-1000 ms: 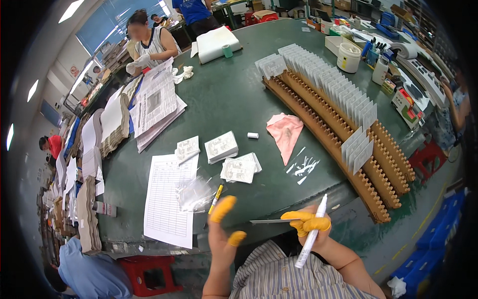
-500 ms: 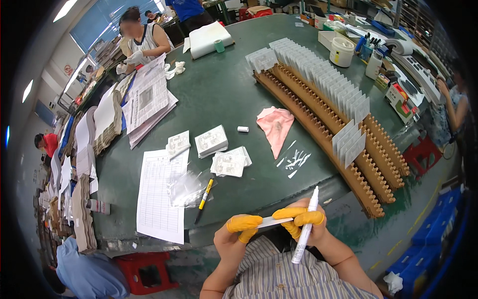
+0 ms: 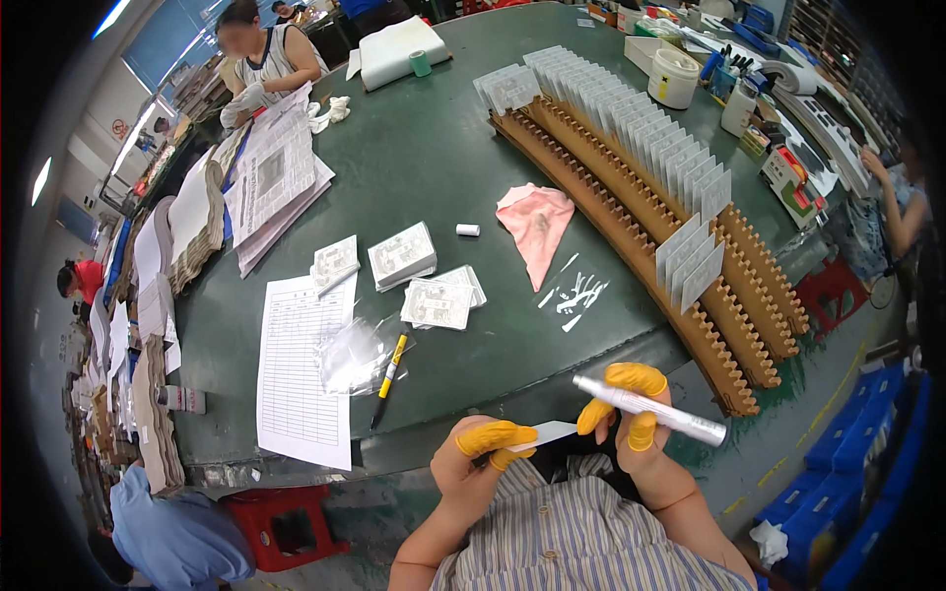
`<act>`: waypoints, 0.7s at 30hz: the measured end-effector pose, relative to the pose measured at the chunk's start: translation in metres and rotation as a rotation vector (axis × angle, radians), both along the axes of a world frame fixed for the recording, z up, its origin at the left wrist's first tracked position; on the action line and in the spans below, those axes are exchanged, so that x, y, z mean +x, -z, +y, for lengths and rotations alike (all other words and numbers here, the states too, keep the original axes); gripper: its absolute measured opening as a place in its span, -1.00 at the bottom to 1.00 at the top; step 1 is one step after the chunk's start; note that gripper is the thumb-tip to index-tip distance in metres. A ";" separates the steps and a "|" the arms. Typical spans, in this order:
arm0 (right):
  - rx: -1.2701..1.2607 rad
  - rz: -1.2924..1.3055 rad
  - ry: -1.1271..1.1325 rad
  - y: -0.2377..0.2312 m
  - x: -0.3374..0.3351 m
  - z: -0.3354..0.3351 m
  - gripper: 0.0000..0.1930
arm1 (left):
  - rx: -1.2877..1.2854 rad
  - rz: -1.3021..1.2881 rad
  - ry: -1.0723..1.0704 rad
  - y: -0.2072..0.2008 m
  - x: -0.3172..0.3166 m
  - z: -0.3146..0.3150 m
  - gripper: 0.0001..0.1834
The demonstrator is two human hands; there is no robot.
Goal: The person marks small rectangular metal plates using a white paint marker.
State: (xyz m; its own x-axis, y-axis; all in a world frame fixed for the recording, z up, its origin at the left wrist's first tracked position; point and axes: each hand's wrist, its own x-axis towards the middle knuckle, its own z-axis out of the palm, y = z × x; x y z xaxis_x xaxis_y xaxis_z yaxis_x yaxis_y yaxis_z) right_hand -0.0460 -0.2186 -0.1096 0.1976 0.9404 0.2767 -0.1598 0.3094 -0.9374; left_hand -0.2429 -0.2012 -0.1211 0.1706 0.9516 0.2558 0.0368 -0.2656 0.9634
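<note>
Over the table's near edge, my left hand (image 3: 473, 458) pinches one end of a thin pale card (image 3: 552, 433), seen nearly edge-on. My right hand (image 3: 636, 419) holds a white marker pen (image 3: 680, 418), its tip pointing up-left. A right fingertip is at the card's other end; whether it touches is unclear. Yellow finger cots cover fingertips on both hands. Stacks of printed cards (image 3: 402, 254) lie ahead to the left, with a small white pen cap (image 3: 467, 229) beyond them. White paint strokes (image 3: 576, 300) mark the green table near a pink cloth (image 3: 537, 222).
Brown slotted racks (image 3: 724, 360) run along the right, with rows of thin cards (image 3: 641, 118) standing in them. A printed form (image 3: 301, 384), clear plastic sleeves (image 3: 350, 360) and a yellow-black pen (image 3: 392, 369) lie left. A co-worker (image 3: 271, 54) handles newspapers (image 3: 276, 177) at far left.
My right hand has turned the marker from near upright to slanting, its tip now toward the left. The right fingers have drawn back along the card, while my left hand keeps its end.
</note>
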 end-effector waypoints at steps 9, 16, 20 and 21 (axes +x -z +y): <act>0.170 -0.248 0.028 0.001 0.005 0.013 -0.69 | 0.027 0.005 0.006 -0.004 -0.002 0.002 -0.68; 0.227 -0.400 -0.190 -0.015 0.001 0.021 -0.49 | -0.197 -0.523 -0.068 -0.007 0.003 0.009 -0.74; 0.134 -0.148 -0.077 -0.002 -0.010 0.013 -0.64 | -0.333 -0.441 0.109 -0.006 0.000 0.013 -0.70; 0.133 -0.146 -0.077 -0.005 -0.010 0.013 -0.64 | -0.322 -0.316 0.090 -0.007 0.003 0.010 -0.69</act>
